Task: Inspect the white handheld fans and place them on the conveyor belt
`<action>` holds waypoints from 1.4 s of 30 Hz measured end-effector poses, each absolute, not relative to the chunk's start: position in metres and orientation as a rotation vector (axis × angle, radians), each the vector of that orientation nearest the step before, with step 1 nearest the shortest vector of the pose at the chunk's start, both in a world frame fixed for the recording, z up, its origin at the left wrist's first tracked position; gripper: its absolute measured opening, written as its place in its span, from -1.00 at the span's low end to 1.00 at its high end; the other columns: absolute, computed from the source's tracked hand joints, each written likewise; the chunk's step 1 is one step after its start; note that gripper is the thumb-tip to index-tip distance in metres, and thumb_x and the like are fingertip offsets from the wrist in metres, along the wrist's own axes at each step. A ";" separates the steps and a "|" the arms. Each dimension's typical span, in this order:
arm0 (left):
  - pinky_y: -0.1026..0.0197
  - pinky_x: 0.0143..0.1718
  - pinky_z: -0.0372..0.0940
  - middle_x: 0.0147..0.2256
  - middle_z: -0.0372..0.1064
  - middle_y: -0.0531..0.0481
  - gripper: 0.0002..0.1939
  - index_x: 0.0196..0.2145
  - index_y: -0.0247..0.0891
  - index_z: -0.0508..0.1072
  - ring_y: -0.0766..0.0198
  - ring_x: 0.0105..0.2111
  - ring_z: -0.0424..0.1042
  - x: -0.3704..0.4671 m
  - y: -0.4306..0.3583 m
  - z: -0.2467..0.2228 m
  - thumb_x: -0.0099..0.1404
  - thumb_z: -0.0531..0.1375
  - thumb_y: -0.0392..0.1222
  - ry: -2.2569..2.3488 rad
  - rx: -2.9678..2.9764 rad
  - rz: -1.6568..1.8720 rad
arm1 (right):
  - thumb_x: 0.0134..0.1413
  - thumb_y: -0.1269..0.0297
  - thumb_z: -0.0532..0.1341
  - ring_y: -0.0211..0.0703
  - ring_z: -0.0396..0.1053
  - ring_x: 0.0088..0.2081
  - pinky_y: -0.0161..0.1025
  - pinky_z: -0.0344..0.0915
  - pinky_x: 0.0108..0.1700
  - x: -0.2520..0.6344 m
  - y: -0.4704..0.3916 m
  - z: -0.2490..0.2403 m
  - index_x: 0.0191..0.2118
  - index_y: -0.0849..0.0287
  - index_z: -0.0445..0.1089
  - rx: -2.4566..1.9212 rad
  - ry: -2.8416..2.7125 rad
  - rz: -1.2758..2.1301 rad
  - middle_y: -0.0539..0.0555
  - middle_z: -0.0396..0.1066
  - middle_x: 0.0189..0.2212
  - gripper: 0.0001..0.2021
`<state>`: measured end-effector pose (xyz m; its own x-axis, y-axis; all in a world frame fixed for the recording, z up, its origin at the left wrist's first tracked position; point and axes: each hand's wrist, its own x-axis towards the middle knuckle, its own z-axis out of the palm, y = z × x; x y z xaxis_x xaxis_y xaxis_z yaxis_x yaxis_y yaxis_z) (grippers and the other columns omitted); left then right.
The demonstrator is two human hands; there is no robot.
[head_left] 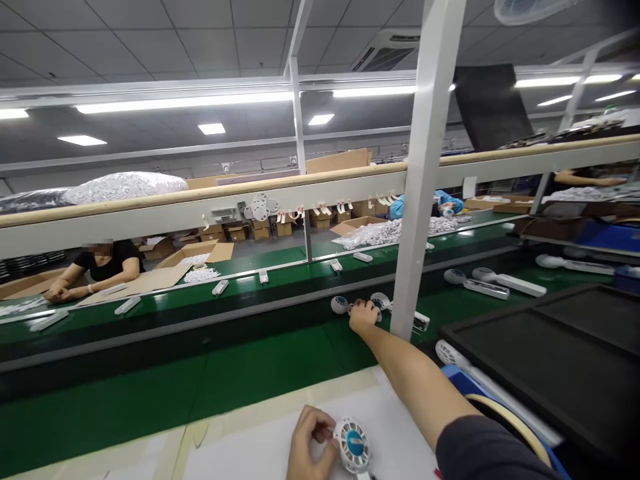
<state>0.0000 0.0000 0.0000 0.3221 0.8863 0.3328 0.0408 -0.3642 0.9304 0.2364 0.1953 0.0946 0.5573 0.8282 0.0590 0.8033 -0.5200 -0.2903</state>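
Low in the head view, my left hand (313,445) has its fingers curled at the edge of a round white fan head (353,445) with a blue centre, over the white work surface (240,450). My right arm reaches forward past the white post to the green conveyor belt (260,363). There my right hand (365,315) is closed over a white fan part, mostly hidden under the fingers. A round fan head (339,305) lies just left of that hand, and another (380,300) is just right of it, beside the post.
A white upright post (423,167) stands close to my right forearm. More white fans (515,283) lie on the belt at right, beside a black tray (560,353). Small white parts (220,287) sit on the far belt. A person (105,267) works at far left.
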 end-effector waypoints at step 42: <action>0.24 -0.58 0.21 -0.62 0.42 -0.13 -0.24 -0.52 -0.41 0.54 0.23 -0.62 0.39 0.004 0.107 0.299 0.39 -0.11 0.30 0.940 1.635 1.707 | 0.20 0.25 0.02 0.04 0.48 -0.27 -0.17 0.35 -0.39 0.122 0.019 0.212 0.45 0.00 -0.29 -1.177 -1.768 0.690 0.21 0.39 0.01 -0.25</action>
